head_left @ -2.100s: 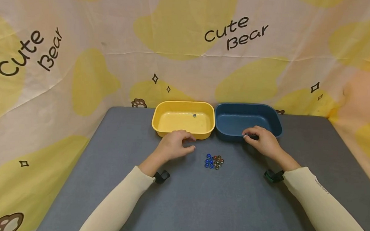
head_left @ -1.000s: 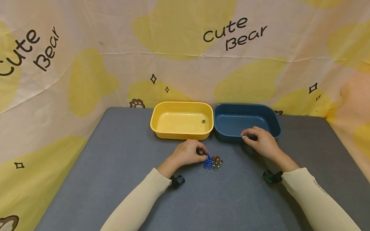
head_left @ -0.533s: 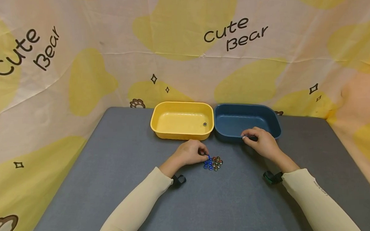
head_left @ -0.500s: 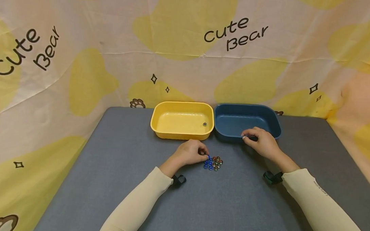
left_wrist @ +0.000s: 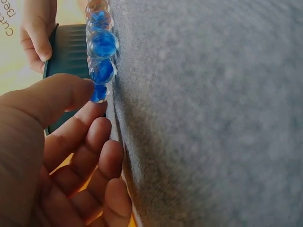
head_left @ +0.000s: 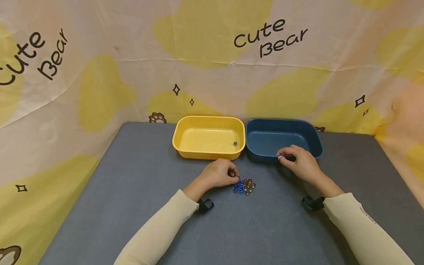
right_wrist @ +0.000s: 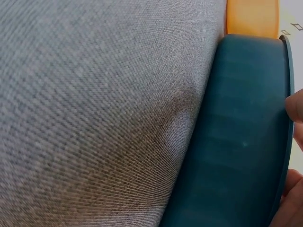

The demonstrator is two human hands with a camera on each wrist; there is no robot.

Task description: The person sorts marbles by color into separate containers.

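In the head view my left hand [head_left: 218, 174] is at the left side of a small cluster of glass marbles [head_left: 247, 187] on the grey table. Its thumb and index finger pinch a blue-cored marble [left_wrist: 98, 93], seen close up in the left wrist view; the other fingers are curled loosely. Clear marbles with blue swirls [left_wrist: 102, 44] lie just beyond it. My right hand [head_left: 300, 162] is at the front rim of the dark blue tray [right_wrist: 236, 127], thumb on the near side and fingers curled over the edge.
A yellow tray [head_left: 209, 155] stands left of the blue one, sides close together, with a single marble [head_left: 235, 143] near its right front corner. Behind both hangs a printed cloth [head_left: 210, 78]. The grey table [head_left: 257, 236] extends toward me.
My left hand has come from the yellow tray's front edge down to the blue marbles and pinches one. The marble in the yellow tray has rolled toward its right front. The right hand has stayed put.
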